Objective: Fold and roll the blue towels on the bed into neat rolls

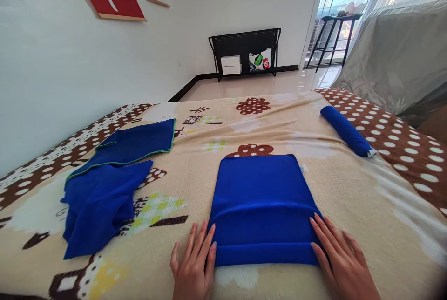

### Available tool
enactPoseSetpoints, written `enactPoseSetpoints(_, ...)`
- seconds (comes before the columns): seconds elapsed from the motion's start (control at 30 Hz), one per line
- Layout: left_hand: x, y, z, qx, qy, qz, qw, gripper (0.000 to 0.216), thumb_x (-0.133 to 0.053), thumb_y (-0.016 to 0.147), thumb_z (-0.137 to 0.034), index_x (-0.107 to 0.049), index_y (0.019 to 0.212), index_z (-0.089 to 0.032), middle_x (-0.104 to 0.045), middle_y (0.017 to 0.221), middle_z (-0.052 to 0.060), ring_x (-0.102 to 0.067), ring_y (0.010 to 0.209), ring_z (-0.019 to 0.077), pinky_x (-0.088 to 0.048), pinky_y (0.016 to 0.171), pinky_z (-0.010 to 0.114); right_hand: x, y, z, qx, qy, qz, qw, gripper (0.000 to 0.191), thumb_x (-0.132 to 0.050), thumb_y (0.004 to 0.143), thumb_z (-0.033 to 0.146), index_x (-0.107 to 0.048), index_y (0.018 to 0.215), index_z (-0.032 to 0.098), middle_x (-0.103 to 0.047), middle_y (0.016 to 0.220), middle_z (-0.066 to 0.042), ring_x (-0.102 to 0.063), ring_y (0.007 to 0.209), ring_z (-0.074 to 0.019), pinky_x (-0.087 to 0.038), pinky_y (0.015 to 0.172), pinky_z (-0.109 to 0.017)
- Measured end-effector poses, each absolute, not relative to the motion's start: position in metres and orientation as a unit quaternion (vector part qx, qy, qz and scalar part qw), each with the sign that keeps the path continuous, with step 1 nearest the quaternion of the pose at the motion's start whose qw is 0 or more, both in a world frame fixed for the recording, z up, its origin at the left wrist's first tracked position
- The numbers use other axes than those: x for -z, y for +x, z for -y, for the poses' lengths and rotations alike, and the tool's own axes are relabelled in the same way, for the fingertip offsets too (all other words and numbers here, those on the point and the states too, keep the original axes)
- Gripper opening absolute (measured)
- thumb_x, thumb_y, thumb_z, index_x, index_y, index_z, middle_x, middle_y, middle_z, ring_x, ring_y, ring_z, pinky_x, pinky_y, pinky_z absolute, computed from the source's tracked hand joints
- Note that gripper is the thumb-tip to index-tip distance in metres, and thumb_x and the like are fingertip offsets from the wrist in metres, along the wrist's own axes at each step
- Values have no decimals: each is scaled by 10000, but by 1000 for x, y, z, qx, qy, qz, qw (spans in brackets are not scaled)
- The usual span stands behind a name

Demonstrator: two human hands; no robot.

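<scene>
A blue cloth [263,197] lies folded into a flat rectangle in front of me, with a narrow strip turned over along its near edge. At its near left corner rests my left hand [193,262], fingers stretched out and fingertips touching the cloth's edge. My right hand [340,258] lies flat on the opposite side, its fingertips on the cloth's right edge. A small white tag [303,168] sticks out at the far right side. Over to the right lies a rolled blue cloth [347,131] with a white tag at its near end.
On the left are a crumpled blue cloth [104,202] and a green-edged blue cloth [143,141]. Everything lies on a patterned beige blanket [195,174]. Beyond it stand a black rack [244,44], a stool [337,30] and a covered bulky object [401,48].
</scene>
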State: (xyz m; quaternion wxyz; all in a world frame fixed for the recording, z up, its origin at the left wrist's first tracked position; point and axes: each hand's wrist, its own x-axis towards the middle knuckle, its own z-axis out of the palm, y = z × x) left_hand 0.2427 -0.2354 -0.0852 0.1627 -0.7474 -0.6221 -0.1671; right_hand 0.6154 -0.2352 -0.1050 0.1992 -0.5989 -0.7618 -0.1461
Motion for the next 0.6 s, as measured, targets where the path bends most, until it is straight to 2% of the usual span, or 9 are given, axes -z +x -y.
enactPoseSetpoints(0.17, 67, 246, 235, 249, -760, 575, 173, 435, -532, 957, -208, -555, 1385, -283, -568, 1453, 85, -543, 1322, 242, -286, 1138, 430, 103, 629, 242, 136, -583, 765, 239, 559, -376, 1006, 426, -365, 1526, 219, -473, 1506, -65, -458, 1373, -261, -305, 1080, -421)
enactPoseSetpoints(0.3, 55, 244, 244, 299, -793, 518, 115, 384, -586, 908, -131, -627, 1261, -273, -674, 1272, 69, -603, 1223, 211, -428, 1015, 341, 103, 656, 256, 85, -564, 762, 309, 433, -475, 970, 368, -511, 1396, 298, -563, 1413, -39, -541, 1264, -256, -358, 1015, -403)
enactPoseSetpoints(0.47, 57, 225, 244, 279, -792, 542, 39, 230, -623, 913, -254, -661, 1138, -273, -702, 1071, 30, -659, 1027, 179, -523, 885, 275, 105, 672, 257, 0, -567, 772, 286, 442, -511, 972, 390, -509, 1403, 294, -612, 1312, -25, -572, 1197, -201, -439, 976, -324)
enactPoseSetpoints(0.6, 56, 215, 237, 255, -797, 546, -36, 165, -649, 903, -328, -683, 1054, -271, -703, 1013, 30, -666, 965, 186, -559, 847, 288, 104, 667, 243, 20, -559, 777, 288, 327, -581, 932, 490, -661, 1180, 293, -661, 1152, -23, -634, 1040, -164, -508, 863, -266)
